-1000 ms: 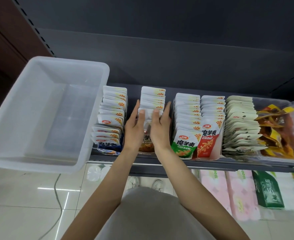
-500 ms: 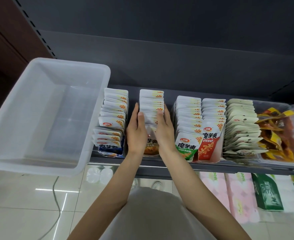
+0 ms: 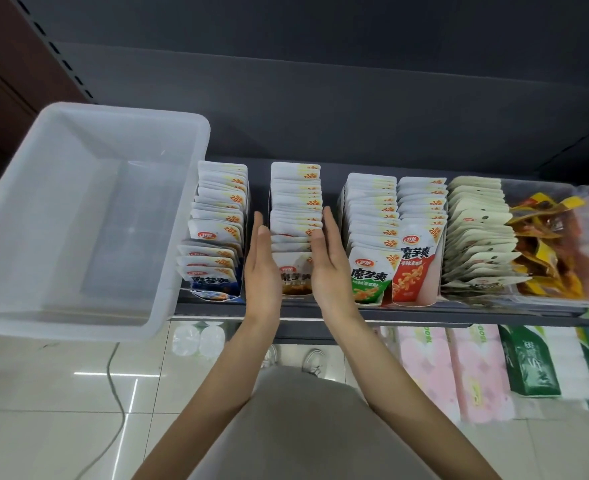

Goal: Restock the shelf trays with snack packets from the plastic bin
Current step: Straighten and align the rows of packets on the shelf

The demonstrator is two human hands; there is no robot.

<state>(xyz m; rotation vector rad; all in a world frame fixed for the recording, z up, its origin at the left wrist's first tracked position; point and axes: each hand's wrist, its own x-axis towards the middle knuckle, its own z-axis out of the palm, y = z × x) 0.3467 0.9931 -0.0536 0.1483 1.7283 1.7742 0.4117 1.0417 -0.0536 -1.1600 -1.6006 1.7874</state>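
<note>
The brown-fronted row of snack packets (image 3: 295,216) stands in its shelf tray between the two hands — left hand (image 3: 262,268) flat along its left side, right hand (image 3: 331,265) flat along its right, fingers straight, gripping nothing. Left of the left hand, past a blue-fronted row (image 3: 216,230), sits the plastic bin (image 3: 168,306). Right of the right hand stand green (image 3: 371,244) and red (image 3: 419,244) rows.

Narrow gaps between packet rows (image 3: 296,206)

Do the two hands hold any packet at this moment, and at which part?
Nothing is gripped. The left hand and right hand lie flat, fingers straight, against the two sides of the brown packet row.
</note>
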